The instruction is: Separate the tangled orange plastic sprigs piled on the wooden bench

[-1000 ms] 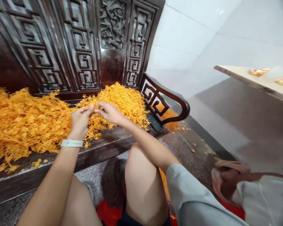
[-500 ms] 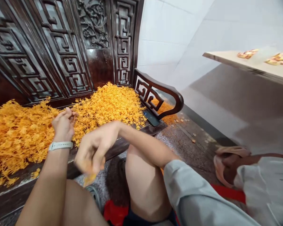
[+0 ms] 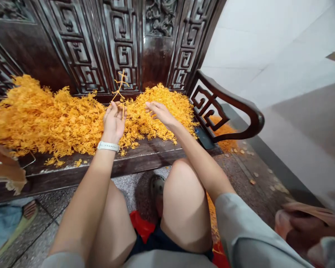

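My left hand (image 3: pixel 114 121), with a pale watch band at the wrist, is closed on a bare, branching orange stem (image 3: pixel 120 89) that sticks up above the fingers. It looks like part of an artificial flower spray. Behind and left of that hand lies a long heap of orange flower sprays (image 3: pixel 64 119). My right hand (image 3: pixel 161 114) hovers over a second orange heap (image 3: pixel 167 100) on the right, its fingers stretched out to the left. Nothing shows between those fingers. Both heaps rest on a dark carved wooden bench (image 3: pixel 145 150).
A curved armrest (image 3: pixel 240 111) closes the bench's right end, with a dark phone (image 3: pixel 205 138) beside it. More orange bits (image 3: pixel 223 134) lie on the floor beyond. At the left are torn cardboard (image 3: pixel 8 167) and another person's foot (image 3: pixel 30 209). Something red (image 3: pixel 142 225) lies between my legs.
My right hand has risen from near my knees, where orange pieces were in it, to the right heap. A bare stem now shows upright in my left hand. The view has swung left.
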The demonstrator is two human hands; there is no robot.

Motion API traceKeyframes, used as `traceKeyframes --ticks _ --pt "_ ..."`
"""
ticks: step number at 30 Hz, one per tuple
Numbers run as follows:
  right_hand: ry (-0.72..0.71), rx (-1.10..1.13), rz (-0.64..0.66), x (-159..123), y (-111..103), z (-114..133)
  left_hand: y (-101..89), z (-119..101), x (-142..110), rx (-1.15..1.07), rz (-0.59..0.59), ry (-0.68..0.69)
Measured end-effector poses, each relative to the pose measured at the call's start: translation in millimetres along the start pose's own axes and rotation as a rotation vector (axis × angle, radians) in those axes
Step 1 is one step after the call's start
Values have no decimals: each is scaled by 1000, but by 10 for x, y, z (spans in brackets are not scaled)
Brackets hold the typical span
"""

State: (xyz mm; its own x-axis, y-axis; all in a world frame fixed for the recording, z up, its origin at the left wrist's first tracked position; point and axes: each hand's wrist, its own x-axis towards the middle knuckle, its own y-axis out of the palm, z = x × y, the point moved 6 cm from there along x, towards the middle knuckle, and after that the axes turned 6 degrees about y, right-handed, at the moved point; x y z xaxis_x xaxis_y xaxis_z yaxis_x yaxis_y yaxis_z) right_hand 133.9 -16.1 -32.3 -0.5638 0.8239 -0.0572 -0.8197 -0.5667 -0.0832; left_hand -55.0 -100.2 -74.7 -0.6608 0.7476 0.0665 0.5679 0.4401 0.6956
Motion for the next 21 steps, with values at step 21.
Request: traceKeyframes --ticks 21 --pt "-71 336 -168 -2 46 136 214 105 -103 525 339 182"
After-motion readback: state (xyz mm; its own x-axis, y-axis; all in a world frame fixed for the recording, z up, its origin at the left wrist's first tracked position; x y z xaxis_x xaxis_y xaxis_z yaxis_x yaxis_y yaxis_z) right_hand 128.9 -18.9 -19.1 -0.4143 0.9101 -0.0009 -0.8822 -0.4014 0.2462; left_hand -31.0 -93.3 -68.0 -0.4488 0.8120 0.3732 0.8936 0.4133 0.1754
